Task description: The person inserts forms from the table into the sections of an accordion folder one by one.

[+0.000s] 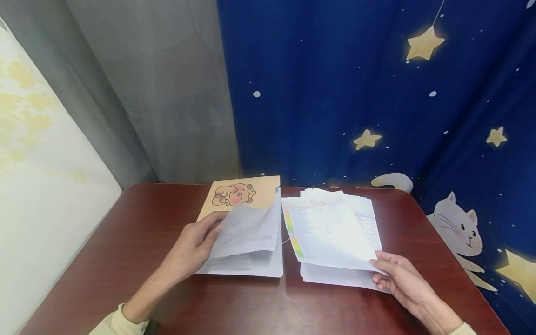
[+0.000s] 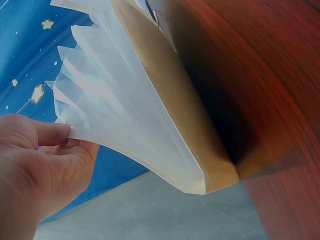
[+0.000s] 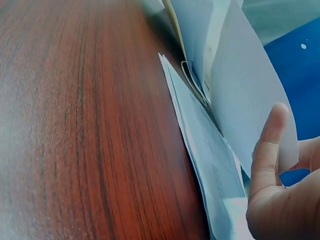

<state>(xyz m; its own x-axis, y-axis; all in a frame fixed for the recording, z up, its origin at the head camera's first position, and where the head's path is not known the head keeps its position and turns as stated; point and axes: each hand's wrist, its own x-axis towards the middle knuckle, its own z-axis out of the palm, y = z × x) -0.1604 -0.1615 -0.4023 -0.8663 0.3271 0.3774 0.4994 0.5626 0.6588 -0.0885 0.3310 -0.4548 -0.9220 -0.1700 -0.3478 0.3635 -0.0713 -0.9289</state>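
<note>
A tan folder point(image 1: 247, 190) with a cartoon on its cover lies open on the dark red table point(image 1: 138, 242), its clear plastic sleeves point(image 1: 247, 230) fanned up. My left hand point(image 1: 193, 245) pinches the edge of several sleeves point(image 2: 110, 105) between thumb and fingers and lifts them. To the right lies a stack of printed sheets point(image 1: 335, 232) with coloured marks along the left edge. My right hand point(image 1: 398, 277) grips the near right corner of the top sheet point(image 3: 245, 100), which is raised off the stack point(image 3: 205, 150).
A blue curtain point(image 1: 356, 93) with stars and a white cat hangs behind the table and along its right side. A grey curtain point(image 1: 167, 93) hangs at the back left, a pale panel point(image 1: 37, 186) on the left. Bare tabletop point(image 3: 75, 125) shows near me.
</note>
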